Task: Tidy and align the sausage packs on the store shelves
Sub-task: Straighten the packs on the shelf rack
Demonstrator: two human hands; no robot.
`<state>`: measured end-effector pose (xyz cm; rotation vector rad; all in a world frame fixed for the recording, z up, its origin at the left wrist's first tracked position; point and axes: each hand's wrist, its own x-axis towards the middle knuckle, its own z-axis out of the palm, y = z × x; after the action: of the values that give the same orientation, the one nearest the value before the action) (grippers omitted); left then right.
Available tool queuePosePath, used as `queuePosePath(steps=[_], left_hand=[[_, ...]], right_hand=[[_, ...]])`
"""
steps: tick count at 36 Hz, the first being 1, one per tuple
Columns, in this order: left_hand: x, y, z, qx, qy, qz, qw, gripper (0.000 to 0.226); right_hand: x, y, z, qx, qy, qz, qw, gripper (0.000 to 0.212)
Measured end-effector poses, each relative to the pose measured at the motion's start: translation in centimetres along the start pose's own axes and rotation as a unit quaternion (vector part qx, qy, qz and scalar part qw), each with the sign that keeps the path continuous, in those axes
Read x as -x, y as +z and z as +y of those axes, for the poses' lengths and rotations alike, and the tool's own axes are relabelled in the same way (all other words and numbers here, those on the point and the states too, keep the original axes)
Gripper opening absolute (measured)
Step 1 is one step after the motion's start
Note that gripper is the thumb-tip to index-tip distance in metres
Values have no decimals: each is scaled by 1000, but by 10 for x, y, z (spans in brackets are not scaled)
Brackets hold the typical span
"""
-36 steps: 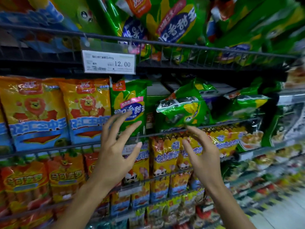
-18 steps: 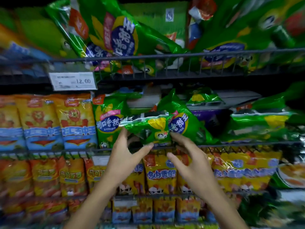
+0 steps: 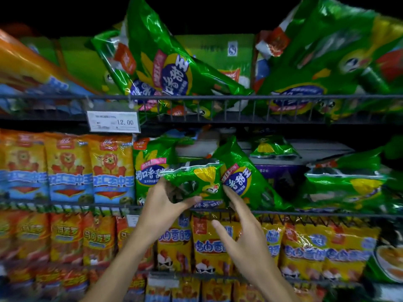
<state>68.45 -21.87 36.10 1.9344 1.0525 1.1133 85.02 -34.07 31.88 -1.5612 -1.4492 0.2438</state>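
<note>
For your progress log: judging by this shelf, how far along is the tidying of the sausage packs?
Done: the orange packs on the middle shelf stand upright in a row.
In hand: the left hand grips a small green pack; the right hand touches its edge.
Left: the slumped green packs to the right and the tilted ones above.

Left hand (image 3: 161, 205) grips a green sausage pack (image 3: 194, 180) at the middle shelf rail (image 3: 305, 212), right hand (image 3: 246, 232) touching it
</note>
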Motion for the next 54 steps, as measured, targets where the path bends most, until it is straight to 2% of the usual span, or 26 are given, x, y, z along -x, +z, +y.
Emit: queuePosePath(steps=[3, 7, 8, 11, 14, 16, 20, 23, 27, 35, 36, 39, 40, 45, 49, 51, 54], left_hand=[[2, -1, -2, 56, -13, 7, 998, 63], [-1, -13, -1, 110, -6, 55, 992, 97], [-3, -18, -1, 112, -3, 62, 992, 95], [-7, -28, -2, 92, 3, 58, 994, 71], [-11, -31, -6, 58, 6, 62, 996, 94], [-12, -29, -5, 58, 10, 64, 996, 99], [-5, -23, -7, 92, 15, 66, 994, 87], [1, -19, -10, 133, 19, 87, 987, 59], [3, -12, -7, 204, 31, 136, 969, 45], [6, -7, -13, 329, 50, 181, 926, 38], [6, -8, -16, 343, 49, 189, 919, 39], [8, -13, -23, 391, 9, 210, 896, 63], [10, -14, -22, 412, -6, 213, 886, 61], [17, -5, -6, 509, -42, 158, 845, 34], [20, 10, 4, 545, -64, 133, 825, 38], [20, 19, 6, 554, -70, 123, 821, 45], [22, 28, 10, 564, -80, 93, 817, 54]], right_hand=[[-1, -1, 1, 6, 10, 9, 1000, 70], [-7, 3, -2, 29, 14, 29, 999, 67], [-10, 5, -4, 35, 12, 26, 999, 66], [-21, 17, -13, 66, 5, 0, 998, 67], [-31, 27, -14, 99, 0, 0, 995, 74], [-33, 29, -14, 93, 6, -3, 996, 77], [-33, 24, -9, 94, 20, 12, 995, 83], [-37, 19, -9, 53, 28, 53, 997, 80], [-41, 17, -12, 41, 14, 67, 997, 85], [-49, 11, -12, -35, 25, 83, 996, 75], [-49, 11, -11, -48, 28, 84, 995, 78], [-50, 10, -9, -90, 42, 86, 991, 83], [-50, 9, -10, -106, 41, 85, 990, 80], [-51, 9, -9, -151, 30, 61, 986, 72], [-52, 5, -4, -239, 18, 58, 969, 95], [-52, 0, -8, -262, 10, 42, 964, 87], [-52, -6, -13, -295, 23, 55, 954, 62]])
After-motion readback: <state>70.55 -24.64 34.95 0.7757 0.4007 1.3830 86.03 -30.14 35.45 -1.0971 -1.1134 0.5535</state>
